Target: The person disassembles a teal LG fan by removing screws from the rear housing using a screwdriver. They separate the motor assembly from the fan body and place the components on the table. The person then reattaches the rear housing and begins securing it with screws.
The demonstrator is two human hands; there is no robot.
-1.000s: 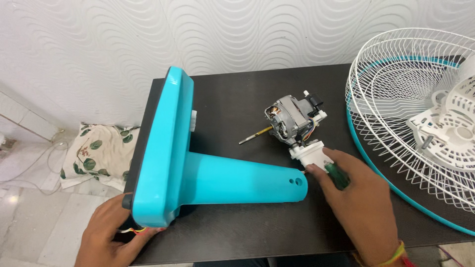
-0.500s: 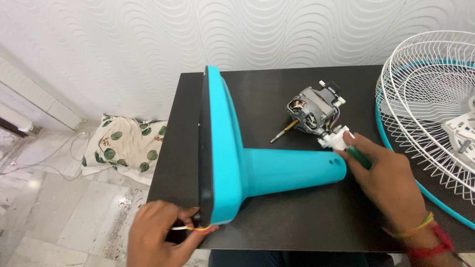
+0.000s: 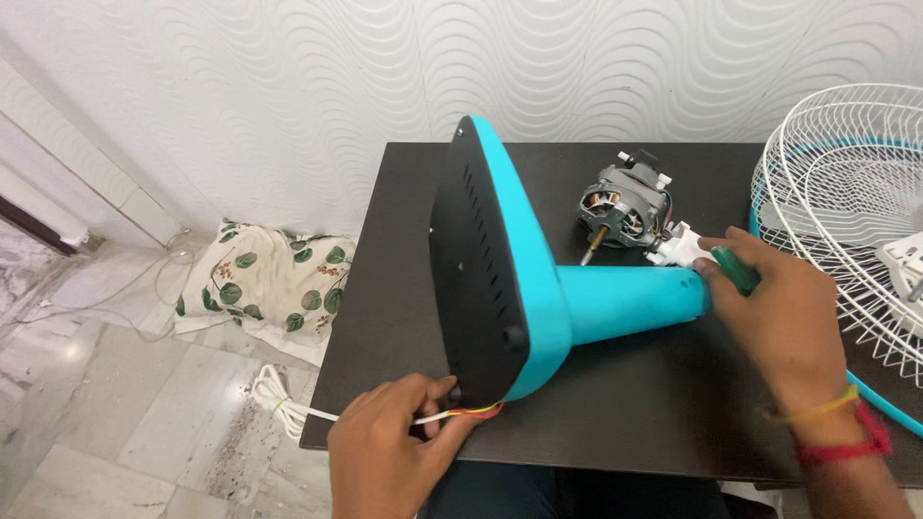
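A turquoise fan stand [image 3: 538, 288] lies on its side on a black table [image 3: 615, 413], its black underside facing left. My left hand [image 3: 389, 447] pinches thin red, yellow and white wires [image 3: 461, 414] coming out at the base's lower edge. My right hand [image 3: 774, 303] grips a green-handled screwdriver [image 3: 738, 271] at the open end of the stand's neck. A white plastic bracket [image 3: 676, 245] and a grey fan motor [image 3: 620, 211] with its shaft sit just behind that end.
A white wire fan guard [image 3: 846, 192] with a turquoise rim lies at the table's right side. On the marble floor to the left are a leaf-patterned cushion [image 3: 264, 279] and a coiled white cord [image 3: 274, 389]. A wavy textured white wall stands behind.
The view has shifted left, so the base's black underside now shows. My left hand has taken the wires at the base's lower edge. My right hand stays at the neck end.
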